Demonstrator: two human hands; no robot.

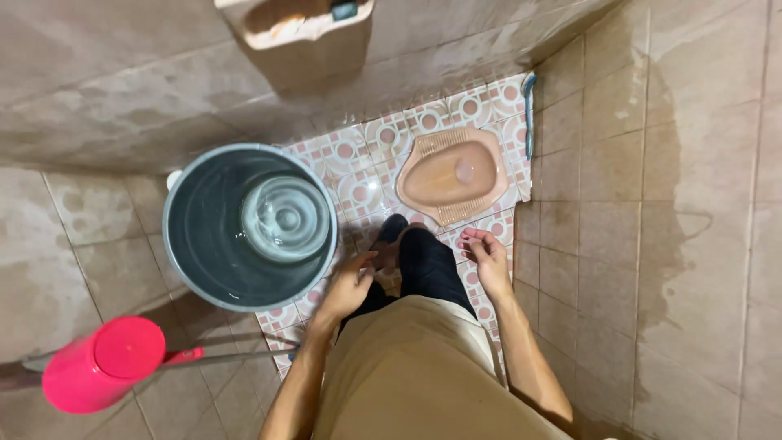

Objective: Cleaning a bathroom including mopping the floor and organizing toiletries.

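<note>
Hands are hanging loose and holding nothing: my left hand [349, 285] is hovering just beside the grey water bucket [249, 226], fingers spread. My right hand [487, 254] is hanging palm-up, near the pink squat toilet [452, 173].

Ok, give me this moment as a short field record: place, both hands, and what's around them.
place: small tiled washroom, patterned floor tiles
left hand: open, empty, near the bucket's rim
right hand: open, palm up, empty
bucket: large round grey plastic bucket holding water, left of the legs
toilet: pink ceramic squat pan ahead of the feet
dipper: pink plastic dipper at lower left
wall: beige tiled wall, wet streaks
</note>
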